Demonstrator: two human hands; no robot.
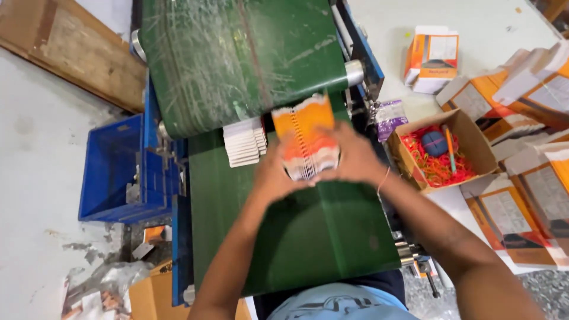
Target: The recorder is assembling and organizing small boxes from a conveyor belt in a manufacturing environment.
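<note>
Both hands grip one stack of flat orange-and-white cartons (306, 139), held on edge over the lower green conveyor belt (296, 237). Left hand (274, 175) presses the stack's L side, fingers curled round its lower corner; right hand (354, 157) clamps the R side, fingers closed flat vs. the outer carton. Stack sits squeezed btwn the two palms, top edge fanned slightly & reaching up to the lip of the upper green belt (237, 59), bottom edge just above the lower belt; can't tell if it touches.

Just L of the stack, a second batch of white folded cartons (244, 142) lies shingled where the upper belt drops onto the lower one, near the left hand but apart from it. Upper belt ends at a metal roller (354, 72) on the R edge.

Room: lower belt surface below the wrists is bare green down to its near edge by the person's light blue shirt (338, 302). L edge of belt is bounded by blue machine frame (178, 237), w/ a blue plastic crate (115, 169) beyond it on the floor. R edge is tight: an open cardboard box (474, 142) of red/orange rubber bands (435, 169), w/ a dark ball & an orange pen in it, stands just beside the right forearm. More orange-and-white boxes (510, 101) piled further R.
</note>
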